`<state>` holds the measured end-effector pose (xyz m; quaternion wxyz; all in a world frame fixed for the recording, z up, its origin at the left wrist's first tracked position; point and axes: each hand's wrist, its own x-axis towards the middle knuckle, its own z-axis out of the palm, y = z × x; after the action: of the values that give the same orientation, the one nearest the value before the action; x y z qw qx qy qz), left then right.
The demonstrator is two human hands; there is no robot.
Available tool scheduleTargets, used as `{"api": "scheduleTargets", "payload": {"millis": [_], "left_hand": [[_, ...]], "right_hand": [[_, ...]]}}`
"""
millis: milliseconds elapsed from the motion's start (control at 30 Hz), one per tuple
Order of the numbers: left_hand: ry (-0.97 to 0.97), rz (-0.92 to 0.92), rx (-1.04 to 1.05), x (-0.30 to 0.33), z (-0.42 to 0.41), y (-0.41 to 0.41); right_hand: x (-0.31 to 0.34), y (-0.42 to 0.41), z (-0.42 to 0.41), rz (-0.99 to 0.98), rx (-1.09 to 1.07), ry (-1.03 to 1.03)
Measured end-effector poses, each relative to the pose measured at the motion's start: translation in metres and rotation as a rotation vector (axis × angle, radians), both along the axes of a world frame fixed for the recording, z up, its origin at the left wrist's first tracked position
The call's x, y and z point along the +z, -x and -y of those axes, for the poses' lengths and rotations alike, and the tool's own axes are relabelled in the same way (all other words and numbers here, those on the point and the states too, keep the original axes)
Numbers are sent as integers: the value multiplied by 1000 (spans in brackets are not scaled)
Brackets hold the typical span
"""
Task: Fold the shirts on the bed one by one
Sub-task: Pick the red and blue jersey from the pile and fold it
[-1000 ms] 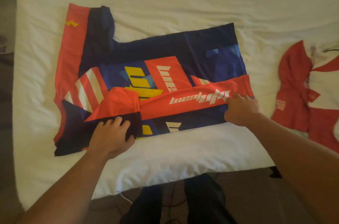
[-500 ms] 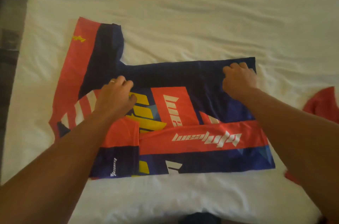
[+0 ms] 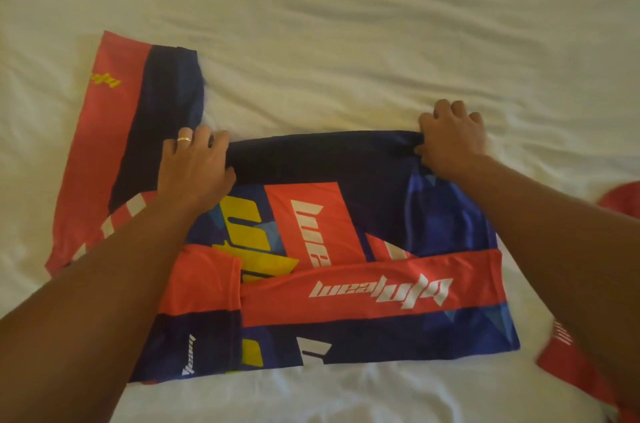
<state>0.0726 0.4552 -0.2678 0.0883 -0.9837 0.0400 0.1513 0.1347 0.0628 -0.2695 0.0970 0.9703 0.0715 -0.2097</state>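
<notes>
Now the navy-and-red shirt (image 3: 346, 249) lies flat on the white bed (image 3: 346, 24); both hands grip its far edge, left hand (image 3: 195, 166) beside the sleeve, right hand (image 3: 450, 138) at the far corner.

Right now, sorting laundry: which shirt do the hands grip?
The navy-and-red printed shirt, spread mid-bed; left hand and right hand grip its far edge. The red shirt lies untouched, right.

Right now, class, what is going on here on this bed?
A person is folding a navy, red and yellow shirt spread on the white bed. The left hand and the right hand each grip its far edge. The near side is already folded over; the far sleeve is not. Another red shirt lies at the right.
</notes>
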Motion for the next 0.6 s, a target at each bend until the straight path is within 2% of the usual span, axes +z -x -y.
{"api": "scheduleTargets", "payload": {"millis": [300, 467, 600], "left_hand": [[26, 227, -97, 20, -15, 39], [60, 246, -112, 45, -12, 93], [38, 241, -211, 50, -17, 136]], "right_hand": [[34, 43, 7, 80, -72, -3], [51, 106, 14, 80, -136, -36], [50, 155, 23, 41, -153, -54]]}}
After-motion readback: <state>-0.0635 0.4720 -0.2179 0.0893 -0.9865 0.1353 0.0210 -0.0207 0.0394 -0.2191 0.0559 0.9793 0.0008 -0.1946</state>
